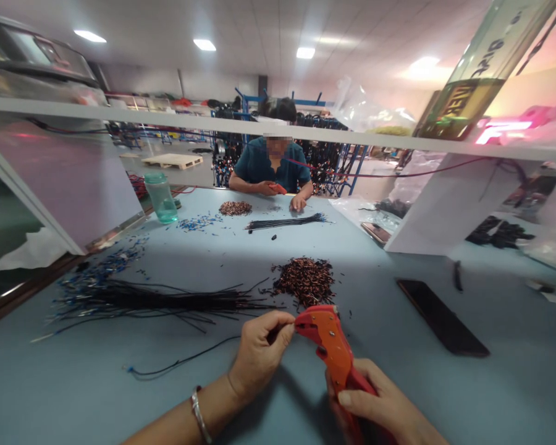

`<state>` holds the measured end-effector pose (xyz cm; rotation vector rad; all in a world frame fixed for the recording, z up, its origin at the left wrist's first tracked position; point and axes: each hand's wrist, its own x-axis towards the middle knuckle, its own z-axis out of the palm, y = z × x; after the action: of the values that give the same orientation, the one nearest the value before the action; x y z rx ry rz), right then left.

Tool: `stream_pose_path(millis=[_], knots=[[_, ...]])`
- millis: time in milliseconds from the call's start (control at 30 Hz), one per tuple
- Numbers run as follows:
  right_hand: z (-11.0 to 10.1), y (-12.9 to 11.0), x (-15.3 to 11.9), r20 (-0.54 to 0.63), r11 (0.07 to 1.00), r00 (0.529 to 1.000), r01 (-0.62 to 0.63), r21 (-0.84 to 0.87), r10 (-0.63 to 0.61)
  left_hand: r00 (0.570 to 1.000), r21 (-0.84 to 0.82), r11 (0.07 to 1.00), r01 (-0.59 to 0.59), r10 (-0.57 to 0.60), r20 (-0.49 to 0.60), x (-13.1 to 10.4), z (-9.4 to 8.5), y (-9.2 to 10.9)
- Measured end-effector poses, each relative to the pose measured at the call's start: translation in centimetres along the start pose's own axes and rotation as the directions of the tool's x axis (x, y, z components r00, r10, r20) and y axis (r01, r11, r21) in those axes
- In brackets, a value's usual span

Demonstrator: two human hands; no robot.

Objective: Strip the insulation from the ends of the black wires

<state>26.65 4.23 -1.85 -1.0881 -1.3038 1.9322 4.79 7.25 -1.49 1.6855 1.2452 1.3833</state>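
My left hand (262,352) pinches the end of a thin black wire (180,360) at the jaws of a red and orange hand tool (331,340). The rest of that wire trails left over the table to a blue tip. My right hand (375,395) is wrapped round the tool's handles. Beyond my left hand lies a long bundle of black wires (167,300), with many blue and silver ends at its left. A heap of small copper-coloured and black pieces (304,280) sits just behind the tool's head.
Across the table (241,247), a person (273,164) holds a red tool near a second wire bundle (287,222) and small heap (235,208). A green bottle (161,198) stands left; a dark phone (442,316) lies right. A white shelf (189,121) spans above.
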Motion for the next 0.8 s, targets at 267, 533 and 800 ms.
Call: stream_pose_path(millis=[267, 533, 800], knots=[[0.8, -0.4, 0.1, -0.006, 1.000, 1.000, -0.004, 0.008, 0.005, 1.000, 0.007, 1.000, 0.029, -0.029, -0.004, 0.1, 0.2, -0.2], [1.2, 0.7, 0.6, -0.063, 0.999, 0.998, 0.028, 0.037, -0.025, 0.998, 0.019, 0.998, 0.065, -0.065, -0.016, 0.2, 0.3, -0.4], [1.1, 1.3, 1.4, -0.070, 1.000, 0.997, 0.023, 0.004, -0.022, 0.997, 0.016, 0.997, 0.071, -0.070, -0.024, 0.3, 0.3, -0.6]])
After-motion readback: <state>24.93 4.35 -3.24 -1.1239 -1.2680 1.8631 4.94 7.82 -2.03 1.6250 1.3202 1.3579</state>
